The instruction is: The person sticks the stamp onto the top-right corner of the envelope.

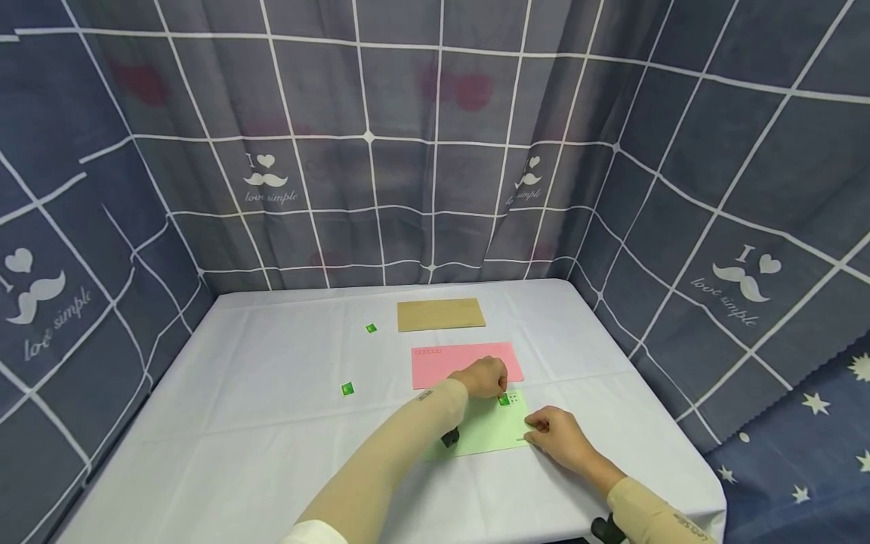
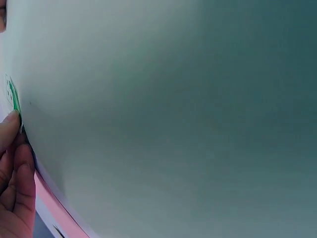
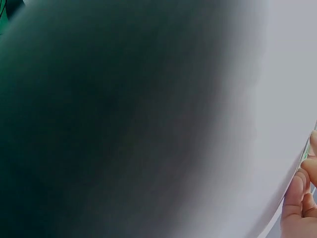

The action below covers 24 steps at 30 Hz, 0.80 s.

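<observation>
A light green envelope lies on the white-covered table, partly hidden under the left forearm. At its upper right corner is a small green stamp beside a printed patch. My left hand reaches over the envelope and pinches the stamp's edge between thumb and finger, as the left wrist view shows with the stamp at the fingertips. My right hand holds the envelope's right edge with thumb and fingers. In the right wrist view that hand shows only at the lower right margin.
Behind the green envelope lies a pink envelope, and farther back a brown envelope. Two more green stamps, a nearer stamp and a farther stamp, lie to the left. Grey checked curtains enclose the white table.
</observation>
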### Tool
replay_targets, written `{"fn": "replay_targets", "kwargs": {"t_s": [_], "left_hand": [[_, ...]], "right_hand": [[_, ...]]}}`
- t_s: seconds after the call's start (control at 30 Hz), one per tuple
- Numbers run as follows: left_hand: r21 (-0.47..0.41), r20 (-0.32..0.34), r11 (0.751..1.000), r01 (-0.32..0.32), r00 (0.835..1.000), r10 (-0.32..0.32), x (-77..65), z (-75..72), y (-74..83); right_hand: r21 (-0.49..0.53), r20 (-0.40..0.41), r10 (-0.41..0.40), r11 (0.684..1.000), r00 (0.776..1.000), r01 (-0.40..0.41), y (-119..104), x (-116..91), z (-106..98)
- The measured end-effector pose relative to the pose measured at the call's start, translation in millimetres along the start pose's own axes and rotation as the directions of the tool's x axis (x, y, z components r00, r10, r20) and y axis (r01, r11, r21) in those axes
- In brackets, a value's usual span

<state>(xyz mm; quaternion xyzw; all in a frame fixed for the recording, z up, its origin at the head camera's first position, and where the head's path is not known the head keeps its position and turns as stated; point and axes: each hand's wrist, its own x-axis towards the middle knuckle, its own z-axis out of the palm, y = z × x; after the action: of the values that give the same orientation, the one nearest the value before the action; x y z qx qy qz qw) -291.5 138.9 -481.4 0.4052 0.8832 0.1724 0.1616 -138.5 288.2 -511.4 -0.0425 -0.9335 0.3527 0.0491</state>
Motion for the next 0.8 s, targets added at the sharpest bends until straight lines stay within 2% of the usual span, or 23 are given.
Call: {"fn": "replay_targets", "kwargs": {"t_s": [0.3,0.5,0.57,0.67,0.73,0.8], "left_hand": [[0.038,-0.027,0.999,0.032,0.999,-0.031,-2.3,0.6,2.4],[0.078,-0.048,0.996,0.04,0.998,-0.036,-8.9,-4.9,3.8],[0.098,-0.073,0.995,0.013,0.997,-0.006,-11.9,-8.2,5.0],[0.193,-0.084,0.978,-0.077,0.992,0.095,-19.8,-11.7,5.9],[0.273,-0.053,0.95,-0.15,0.984,0.171,-27.6,-11.9,5.1],[0.348,0.009,0.91,-0.228,0.971,0.239,-36.9,-10.2,3.0]], "right_hand": [[-0.002,-0.004,-0.002,1.0,1.0,0.002,1.3,0.8,1.0],[-0.002,0.0,-0.002,1.0,1.0,0.002,2.0,1.9,2.0],[0.0,-0.004,-0.006,1.0,1.0,0.006,1.7,2.3,1.6],[0.001,-0.006,-0.009,1.0,1.0,0.009,1.1,2.9,1.0],[-0.003,-0.002,-0.003,1.0,1.0,0.002,1.7,3.0,1.4],[-0.009,0.0,0.0,1.0,1.0,0.0,2.2,2.7,1.5]]}}
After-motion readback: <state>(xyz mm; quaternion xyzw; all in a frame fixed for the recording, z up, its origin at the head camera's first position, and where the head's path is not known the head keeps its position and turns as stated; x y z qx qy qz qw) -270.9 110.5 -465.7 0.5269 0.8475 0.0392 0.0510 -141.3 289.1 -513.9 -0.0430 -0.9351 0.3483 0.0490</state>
